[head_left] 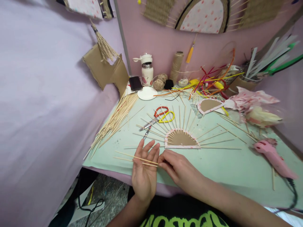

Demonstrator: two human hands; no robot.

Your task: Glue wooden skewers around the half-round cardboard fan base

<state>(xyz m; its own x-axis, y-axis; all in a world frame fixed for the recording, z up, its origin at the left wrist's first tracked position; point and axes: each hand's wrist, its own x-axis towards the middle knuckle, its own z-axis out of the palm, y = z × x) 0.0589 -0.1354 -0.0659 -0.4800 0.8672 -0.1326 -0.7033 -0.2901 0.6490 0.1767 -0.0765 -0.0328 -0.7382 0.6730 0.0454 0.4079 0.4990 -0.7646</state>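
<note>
STEP: you seem to be evening up loose sticks (pixel 145 160), held left of and nearer you than the cardboard half-circle (pixel 181 140) | HOLD: your right hand (pixel 176 165) pinches their ends; left hand (pixel 145 173) palm up, fingers spread | NEXT: likely calls for level tips

One head-worn view, facing forward and down, close over the table (pixel 224 168), edges perhaps lens-stretched
</note>
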